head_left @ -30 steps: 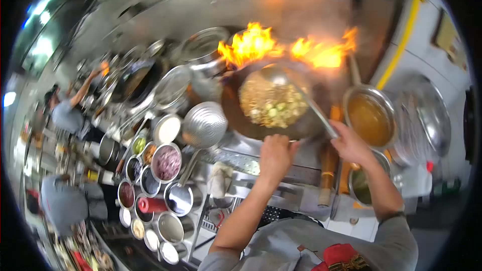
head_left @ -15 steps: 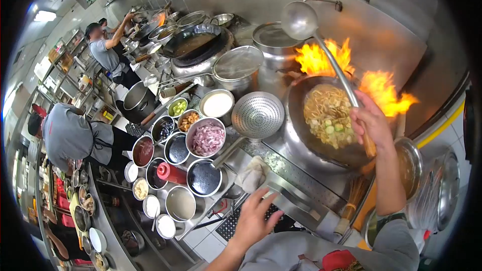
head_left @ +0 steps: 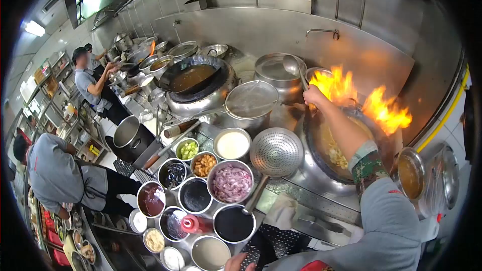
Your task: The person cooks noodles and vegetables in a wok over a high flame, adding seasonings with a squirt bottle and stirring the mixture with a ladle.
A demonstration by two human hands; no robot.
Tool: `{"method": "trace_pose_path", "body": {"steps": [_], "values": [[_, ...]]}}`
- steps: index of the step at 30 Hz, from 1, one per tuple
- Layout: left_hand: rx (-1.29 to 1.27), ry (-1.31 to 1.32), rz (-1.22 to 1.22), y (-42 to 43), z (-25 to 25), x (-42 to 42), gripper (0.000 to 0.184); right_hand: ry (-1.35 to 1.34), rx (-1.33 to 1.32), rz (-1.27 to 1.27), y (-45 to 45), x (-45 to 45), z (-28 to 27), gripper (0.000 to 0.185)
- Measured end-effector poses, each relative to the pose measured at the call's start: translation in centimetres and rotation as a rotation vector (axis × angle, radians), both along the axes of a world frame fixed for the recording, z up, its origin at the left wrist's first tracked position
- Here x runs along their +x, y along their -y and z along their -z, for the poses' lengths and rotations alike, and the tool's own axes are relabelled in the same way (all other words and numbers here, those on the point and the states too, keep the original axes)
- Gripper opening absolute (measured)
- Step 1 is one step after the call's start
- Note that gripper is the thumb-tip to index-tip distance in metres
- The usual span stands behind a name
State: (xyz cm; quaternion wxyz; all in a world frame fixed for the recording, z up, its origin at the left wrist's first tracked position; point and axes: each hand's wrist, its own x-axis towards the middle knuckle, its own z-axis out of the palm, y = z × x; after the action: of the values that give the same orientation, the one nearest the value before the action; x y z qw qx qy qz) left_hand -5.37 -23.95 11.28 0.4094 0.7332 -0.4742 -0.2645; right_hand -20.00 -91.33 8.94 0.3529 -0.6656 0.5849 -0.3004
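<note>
Gripping the handle of the ladle (head_left: 291,65), our right hand (head_left: 314,96) is closed, its fingers wrapped round it. The ladle's bowl is up beyond the hand, over or beside the covered pot (head_left: 275,68); we cannot tell whether the two touch. Flames (head_left: 335,84) rise to the right of that hand, behind the wok (head_left: 315,143). The wok lies below the hand and forearm, with food (head_left: 335,158) inside, and our forearm hides part of both.

Our left hand (head_left: 237,263) is cut off by the bottom edge. We make out only part of it, so we cannot tell how far open it is or whether it holds anything. Just beside it sits a tub of greyish liquid (head_left: 211,252), and above it a container of dark liquid (head_left: 234,224). Between our hands lie a folded cloth (head_left: 281,212) and a perforated strainer (head_left: 276,151). The writing on the red bottle (head_left: 191,224), up and left of our left hand, is too small to read.
</note>
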Motion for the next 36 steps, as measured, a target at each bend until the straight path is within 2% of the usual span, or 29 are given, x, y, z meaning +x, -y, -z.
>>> {"method": "trace_pose_path", "body": {"steps": [2, 4, 5, 6, 7, 8, 9, 10, 11, 13, 15, 17, 20, 21, 23, 24, 29, 33, 36], "values": [[0.001, -0.028, -0.058, -0.6, 0.0, 1.5, 0.035, -0.024, 0.069, -0.056, 1.1, 1.0, 0.4, 0.009], [0.019, 0.019, -0.064, -1.0, 1.0, 3.0, 0.036, 0.139, 0.195, -0.099, 1.5, 1.1, -0.2, 0.012], [0.054, -0.083, -0.107, -1.0, 1.3, 3.6, 0.035, 0.225, 0.257, -0.117, 1.2, 1.0, -0.7, 0.014], [0.090, -0.186, -0.148, -1.0, 1.4, 3.9, 0.035, 0.118, 0.163, -0.110, -0.5, 0.9, -2.2, 0.015], [0.129, -0.288, -0.190, -1.0, 1.2, 4.4, 0.034, 0.152, 0.107, -0.050, -0.7, 0.8, -2.2, 0.015], [0.037, 0.012, -0.088, -0.7, 0.7, 5.2, 0.032, 0.184, 0.049, 0.007, -0.7, 0.9, -2.4, 0.016], [0.050, -0.008, -0.085, -0.7, 1.2, 5.7, 0.032, 0.215, -0.012, 0.061, -0.4, 1.0, -2.9, 0.017], [0.063, -0.029, -0.083, -1.0, 2.0, 6.0, 0.032, 0.165, 0.042, 0.085, 0.3, 0.8, -4.0, 0.014], [0.079, -0.050, -0.082, -1.1, 2.4, 6.3, 0.031, 0.490, 0.259, 0.080, -0.3, 0.4, -6.2, 0.011], [0.069, -0.082, -0.083, -0.8, 2.2, 6.6, 0.032, 0.918, 0.318, 0.113, 1.7, -0.9, -8.2, 0.012], [0.064, -0.120, -0.105, -0.9, 2.2, 6.5, 0.032, 1.480, 0.498, 0.033, 5.2, -3.2, -9.1, 0.014], [0.061, -0.161, -0.145, -1.3, 2.8, 6.2, 0.032, 1.740, 0.539, 0.052, 4.3, -3.9, -11.2, 0.014], [0.004, 0.072, -0.116, -1.4, 1.9, 5.9, 0.032, 1.974, 0.633, -0.089, 8.6, -5.8, -10.0, 0.017], [0.009, 0.122, -0.139, -1.8, 1.9, 5.3, 0.031, 1.919, 0.564, -0.059, 9.8, -6.5, -9.9, 0.020], [0.014, 0.150, -0.208, -1.8, 0.6, 3.8, 0.037, 1.954, 0.662, 0.209, 12.8, -7.6, -10.9, 0.014], [0.022, 0.158, -0.232, -2.0, 0.1, 3.4, 0.037, 1.963, 0.701, 0.346, 14.3, -8.3, -11.4, 0.018], [-0.035, 0.241, -0.355, -3.3, -0.3, 0.1, 0.031, 1.570, 0.723, 0.246, 21.1, -3.1, -11.2, 0.017], [0.097, 0.200, -0.427, -3.9, -0.5, -2.5, 0.035, 1.475, 0.714, 0.196, 21.9, -1.5, -12.0, 0.017], [0.079, 0.211, -0.464, -4.1, -0.3, -3.9, 0.033, 1.441, 0.716, 0.161, 22.4, -0.3, -12.4, 0.017]]}}
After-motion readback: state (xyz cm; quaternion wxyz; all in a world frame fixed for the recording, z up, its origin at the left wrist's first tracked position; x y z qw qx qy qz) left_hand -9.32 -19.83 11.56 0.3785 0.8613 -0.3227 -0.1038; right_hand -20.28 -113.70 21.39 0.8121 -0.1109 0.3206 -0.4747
